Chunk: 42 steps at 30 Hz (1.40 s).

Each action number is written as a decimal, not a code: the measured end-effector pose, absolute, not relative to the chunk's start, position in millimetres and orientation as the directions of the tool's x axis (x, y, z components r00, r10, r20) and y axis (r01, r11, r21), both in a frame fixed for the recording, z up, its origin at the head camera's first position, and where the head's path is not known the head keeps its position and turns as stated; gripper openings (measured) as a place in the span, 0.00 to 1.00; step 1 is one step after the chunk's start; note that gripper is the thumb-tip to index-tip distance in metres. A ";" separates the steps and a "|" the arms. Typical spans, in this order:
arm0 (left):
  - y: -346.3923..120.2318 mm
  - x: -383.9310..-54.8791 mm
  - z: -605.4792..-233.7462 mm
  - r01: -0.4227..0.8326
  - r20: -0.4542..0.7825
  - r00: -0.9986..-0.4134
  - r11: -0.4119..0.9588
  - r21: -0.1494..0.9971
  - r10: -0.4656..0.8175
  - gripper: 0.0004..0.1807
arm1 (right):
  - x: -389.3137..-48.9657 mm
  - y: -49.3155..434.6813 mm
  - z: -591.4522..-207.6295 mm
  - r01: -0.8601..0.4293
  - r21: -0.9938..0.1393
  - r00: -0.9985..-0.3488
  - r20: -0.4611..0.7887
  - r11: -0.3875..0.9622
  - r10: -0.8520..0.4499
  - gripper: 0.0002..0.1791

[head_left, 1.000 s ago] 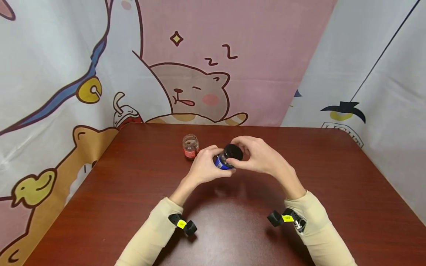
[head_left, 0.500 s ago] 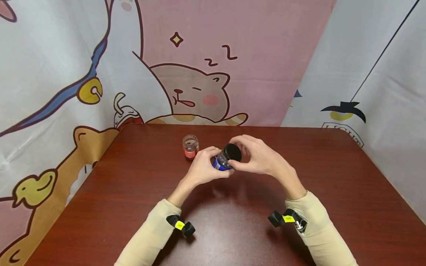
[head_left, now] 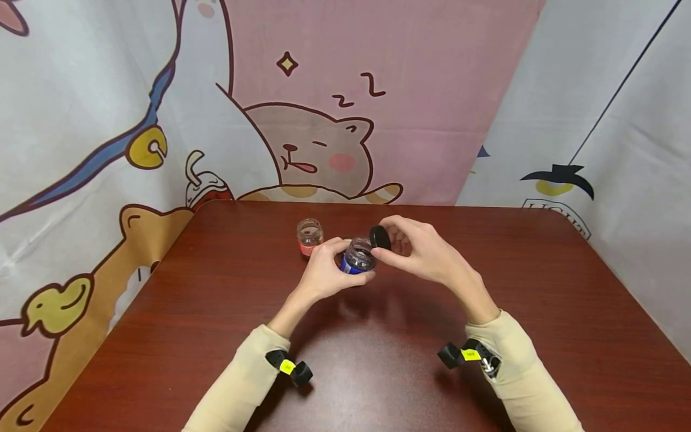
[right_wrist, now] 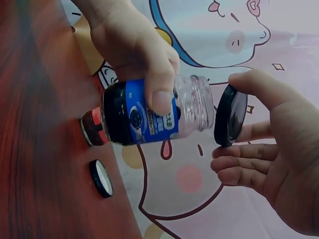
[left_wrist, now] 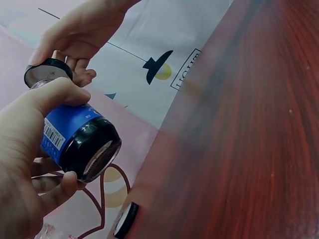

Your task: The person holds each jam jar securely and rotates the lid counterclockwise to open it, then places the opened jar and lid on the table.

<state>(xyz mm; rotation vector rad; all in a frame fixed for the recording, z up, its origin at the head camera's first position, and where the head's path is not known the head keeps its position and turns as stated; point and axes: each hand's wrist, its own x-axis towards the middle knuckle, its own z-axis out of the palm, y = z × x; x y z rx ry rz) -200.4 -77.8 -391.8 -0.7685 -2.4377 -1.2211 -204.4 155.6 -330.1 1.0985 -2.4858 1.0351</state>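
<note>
My left hand (head_left: 324, 271) grips a glass jar (head_left: 356, 258) with a blue label, fingers and thumb around its sides, above the table. Dark contents fill the jar's lower part, as the right wrist view shows. Just off the jar's mouth, a black lid (right_wrist: 231, 115) is pinched between the thumb and fingers of my right hand (head_left: 423, 249). A gap separates lid and glass rim in the right wrist view. Beyond my left hand stands a second glass jar (head_left: 309, 235), red-labelled and uncapped, with dark contents low inside.
Another black-rimmed lid (right_wrist: 101, 178) with a pale inner face lies on the table near the red-labelled jar. The brown wooden table (head_left: 216, 288) ends at a cartoon-printed cloth (head_left: 410, 108) at the back and sides.
The black lid has come off the blue-labelled jar, exposing its mouth. My left hand and the jar have shifted slightly left, while my right hand has lifted slightly with the lid.
</note>
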 end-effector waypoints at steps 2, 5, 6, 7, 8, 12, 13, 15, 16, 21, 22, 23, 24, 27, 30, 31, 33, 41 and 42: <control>-79.2 -201.0 -393.3 0.579 0.486 -0.814 0.495 0.648 0.317 0.24 | -205.5 156.4 -331.2 -0.717 -0.515 -0.694 0.464 0.470 -0.550 0.19; -81.1 -202.1 -395.2 0.567 0.481 -0.823 0.496 0.658 0.302 0.24 | -207.0 157.1 -332.7 -0.720 -0.511 -0.692 0.477 0.469 -0.542 0.19; -81.8 -202.4 -395.7 0.562 0.480 -0.826 0.498 0.661 0.296 0.24 | -207.3 157.2 -333.0 -0.723 -0.507 -0.689 0.484 0.469 -0.540 0.18; -82.4 -202.5 -395.9 0.558 0.479 -0.829 0.499 0.663 0.290 0.24 | -207.6 157.5 -333.5 -0.726 -0.502 -0.687 0.491 0.470 -0.536 0.18; -82.9 -202.6 -396.0 0.555 0.478 -0.831 0.497 0.667 0.285 0.24 | -208.0 157.5 -333.9 -0.728 -0.499 -0.685 0.497 0.470 -0.532 0.18; -85.3 -202.8 -396.8 0.537 0.472 -0.841 0.510 0.672 0.264 0.24 | -209.4 158.2 -335.6 -0.730 -0.495 -0.683 0.512 0.471 -0.521 0.18; -85.7 -202.9 -396.8 0.533 0.470 -0.844 0.513 0.673 0.260 0.24 | -209.8 158.6 -336.2 -0.728 -0.497 -0.685 0.512 0.472 -0.518 0.19; -86.8 -203.4 -397.4 0.521 0.462 -0.851 0.522 0.676 0.251 0.25 | -210.7 159.3 -337.4 -0.722 -0.506 -0.691 0.510 0.472 -0.512 0.19; -87.3 -203.5 -397.7 0.515 0.459 -0.854 0.523 0.679 0.245 0.25 | -211.1 159.6 -338.0 -0.718 -0.511 -0.695 0.508 0.471 -0.509 0.19; -90.4 -204.5 -400.2 0.485 0.444 -0.871 0.522 0.702 0.212 0.26 | -214.7 161.3 -342.6 -0.698 -0.535 -0.715 0.495 0.476 -0.494 0.21; -91.0 -204.8 -400.8 0.481 0.443 -0.873 0.521 0.705 0.207 0.26 | -215.5 161.6 -343.6 -0.696 -0.537 -0.718 0.492 0.477 -0.493 0.22; -91.6 -205.1 -401.3 0.478 0.441 -0.874 0.521 0.707 0.203 0.26 | -216.4 162.1 -344.9 -0.692 -0.540 -0.721 0.486 0.478 -0.494 0.22; -91.9 -205.4 -401.8 0.475 0.440 -0.876 0.519 0.710 0.199 0.27 | -217.1 162.6 -346.2 -0.689 -0.543 -0.724 0.480 0.480 -0.496 0.23; -93.0 -206.4 -403.3 0.470 0.437 -0.878 0.516 0.716 0.194 0.27 | -219.2 164.0 -350.7 -0.676 -0.554 -0.734 0.453 0.486 -0.506 0.24; -93.4 -207.5 -405.1 0.464 0.431 -0.882 0.519 0.717 0.192 0.27 | -221.0 165.6 -355.7 -0.672 -0.558 -0.737 0.439 0.487 -0.513 0.24; -93.6 -207.8 -405.9 0.460 0.428 -0.883 0.523 0.717 0.191 0.26 | -221.4 166.0 -357.4 -0.672 -0.560 -0.737 0.438 0.484 -0.515 0.25; -94.1 -208.5 -407.2 0.453 0.421 -0.887 0.532 0.716 0.188 0.26 | -222.3 166.7 -361.1 -0.673 -0.565 -0.735 0.440 0.477 -0.515 0.25; -95.9 -208.8 -411.1 0.427 0.400 -0.899 0.549 0.719 0.175 0.27 | -224.2 167.9 -377.2 -0.683 -0.575 -0.721 0.434 0.450 -0.540 0.25; -96.0 -208.8 -411.4 0.424 0.398 -0.901 0.553 0.717 0.175 0.27 | -224.9 168.0 -379.1 -0.685 -0.573 -0.719 0.430 0.450 -0.546 0.25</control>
